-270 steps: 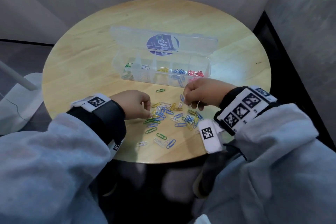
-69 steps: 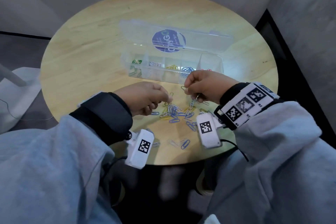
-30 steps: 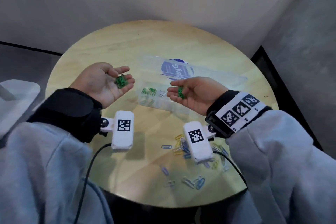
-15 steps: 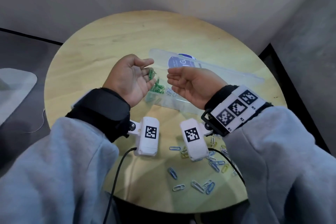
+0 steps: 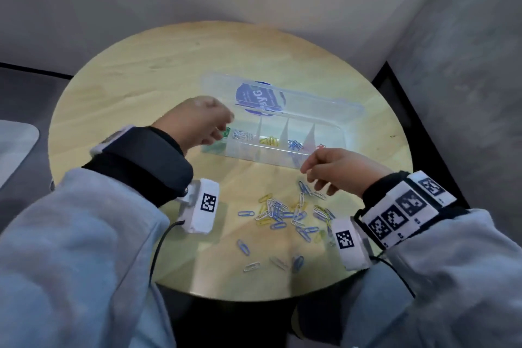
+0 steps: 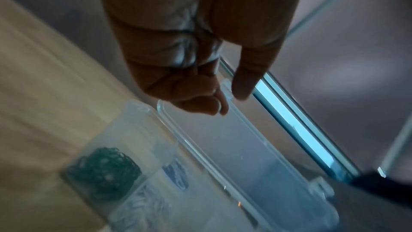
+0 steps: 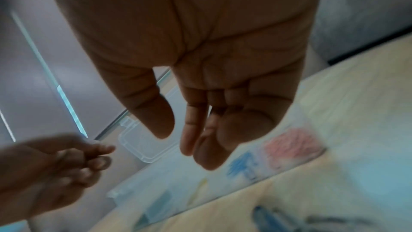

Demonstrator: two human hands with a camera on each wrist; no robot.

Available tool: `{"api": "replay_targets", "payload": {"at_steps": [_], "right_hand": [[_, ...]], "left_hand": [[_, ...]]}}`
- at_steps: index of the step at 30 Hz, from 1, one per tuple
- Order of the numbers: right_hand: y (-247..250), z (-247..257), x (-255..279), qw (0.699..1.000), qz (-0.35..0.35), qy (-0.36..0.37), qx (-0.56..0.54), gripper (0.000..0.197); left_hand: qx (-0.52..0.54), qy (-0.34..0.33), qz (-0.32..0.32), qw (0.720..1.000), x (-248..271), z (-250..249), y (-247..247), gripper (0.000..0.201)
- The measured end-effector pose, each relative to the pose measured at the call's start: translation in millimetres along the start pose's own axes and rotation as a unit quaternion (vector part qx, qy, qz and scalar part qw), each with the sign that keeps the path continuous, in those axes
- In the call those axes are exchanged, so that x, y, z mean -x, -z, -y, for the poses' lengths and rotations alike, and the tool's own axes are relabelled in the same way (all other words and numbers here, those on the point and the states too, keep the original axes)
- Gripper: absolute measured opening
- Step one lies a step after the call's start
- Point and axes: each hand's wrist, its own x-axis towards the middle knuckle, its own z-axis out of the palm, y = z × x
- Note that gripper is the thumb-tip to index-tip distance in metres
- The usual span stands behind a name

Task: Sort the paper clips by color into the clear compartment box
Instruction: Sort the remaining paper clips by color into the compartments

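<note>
The clear compartment box lies mid-table with its lid open behind it. From left to right it holds green clips, silver clips, yellow clips, blue clips and red clips. My left hand hovers over the green end with loosely curled fingers and holds nothing; the left wrist view shows the left hand above the green clips. My right hand hangs relaxed and empty before the box's right end. Loose blue, yellow and silver clips lie under it.
The round wooden table stands in a corner between grey walls. A few stray clips lie near its front edge. A white object sits on the floor at the left. A dark floor strip runs along the right.
Both hands were palm up over the box, the left one cupping green clips. Now they are palm down, the left is empty over the green compartment, and the right has drawn back toward the pile.
</note>
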Motion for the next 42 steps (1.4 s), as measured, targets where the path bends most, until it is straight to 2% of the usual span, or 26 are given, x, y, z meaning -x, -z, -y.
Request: {"api": "replay_targets", "payload": {"at_steps": [2,4,7,10,14,18,21,24,26,31,33,35,38,40,42], "right_hand": [[5,-11,0,0.999,-0.022,-0.008,0.046,0.010],[5,-19,-1,0.998,-0.037,-0.012,0.049,0.005],[0,-29,-7,0.997,-0.048,-0.008,0.061,0.011],[-5,-40,-15,0.992,-0.047,-0.027,0.112,0.013],[-7,-52,-23,0.984,-0.071,-0.046,0.159,0.007],[-4,-53,-25,0.977,-0.070,-0.036,0.201,0.009],[-5,-52,-26,0.972,-0.078,-0.039,0.217,0.014],[-7,-51,-29,0.967,-0.088,-0.039,0.235,0.025],[-7,-50,-31,0.965,-0.087,-0.045,0.242,0.028],[-5,-43,-33,0.962,-0.058,-0.073,0.258,0.033],[-7,-41,-31,0.958,-0.061,-0.085,0.267,0.038],[-8,-40,-28,0.956,-0.064,-0.091,0.273,0.034],[-9,-38,-24,0.954,-0.059,-0.097,0.279,0.026],[-9,-36,-24,0.949,-0.046,-0.106,0.295,0.028],[-7,-32,-25,0.943,-0.021,-0.112,0.314,0.017]], "left_hand": [[-0.173,-0.005,0.084,0.981,8,4,-12,0.007],[-0.318,-0.003,0.156,0.935,16,10,-29,0.008],[-0.445,-0.021,0.170,0.879,24,17,-53,0.008],[-0.513,-0.024,0.166,0.842,28,23,-72,0.008],[-0.570,-0.015,0.175,0.803,33,29,-90,0.018],[-0.600,-0.022,0.173,0.781,31,30,-99,0.022],[-0.606,-0.008,0.185,0.774,29,31,-99,0.021],[-0.597,0.002,0.203,0.776,31,32,-96,0.011],[-0.573,0.001,0.201,0.794,32,31,-91,0.005],[-0.428,0.003,0.215,0.878,25,20,-76,0.020],[-0.348,0.020,0.222,0.911,22,17,-73,0.022],[-0.279,0.040,0.224,0.933,21,17,-69,0.021],[-0.201,0.070,0.231,0.949,22,16,-68,0.016],[-0.130,0.100,0.233,0.959,23,14,-68,0.021],[-0.070,0.122,0.232,0.962,24,11,-69,0.026]]}}
